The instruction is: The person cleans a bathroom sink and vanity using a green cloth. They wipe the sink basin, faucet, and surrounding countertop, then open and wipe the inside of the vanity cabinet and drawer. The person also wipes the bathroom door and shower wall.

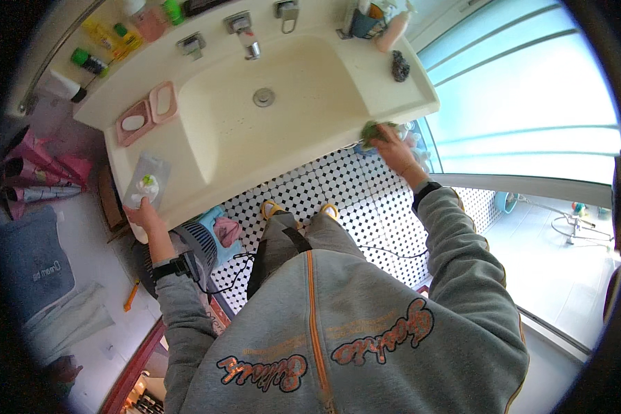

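At the left end of the cream washbasin (290, 139), my left hand (147, 217) touches a small white item with a green part (147, 187), which lies on a translucent flat packet or tray. Whether my fingers grip it is unclear. My right hand (393, 150) is at the basin's front right edge, closed on a blurred green scrubber or cloth (375, 133). Behind my left hand, a pink soap dish (134, 123) holds a white oval soap, with its pink lid (163, 102) beside it.
A chrome faucet (249, 44) stands at the back of the basin. Bottles (147, 23) line the back left ledge; a pump bottle (395, 31) and dark scouring pad (400, 66) are at the right. Below are a slatted basket (199, 243) and a black cable (393, 253). A glass door (522, 103) borders the right.
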